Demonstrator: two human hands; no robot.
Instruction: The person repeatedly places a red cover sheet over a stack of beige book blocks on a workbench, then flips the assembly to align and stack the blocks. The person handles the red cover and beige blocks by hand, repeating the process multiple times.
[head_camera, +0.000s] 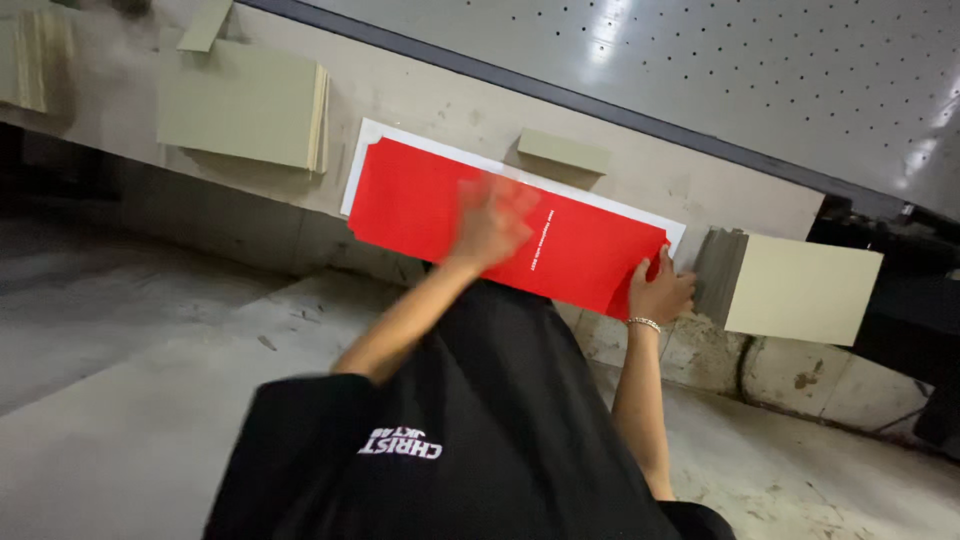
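Observation:
A long red sheet (430, 205) with notched corners lies on a white sheet (366, 135) at the front edge of a grey worktable (450, 105). My left hand (492, 222) is over the middle of the red sheet, blurred by motion, fingers spread and flat, holding nothing. At the sheet's right end, my right hand (660, 290) pinches the corner; a bracelet sits on that wrist. My black shirt (480, 420) fills the lower middle of the view.
Stacks of beige card lie on the table: a large one (240, 105) at left, a small one (563, 152) behind the red sheet, another (805, 288) at right overhanging the edge. A perforated metal panel (750, 70) lies behind. Concrete floor (120, 380) below.

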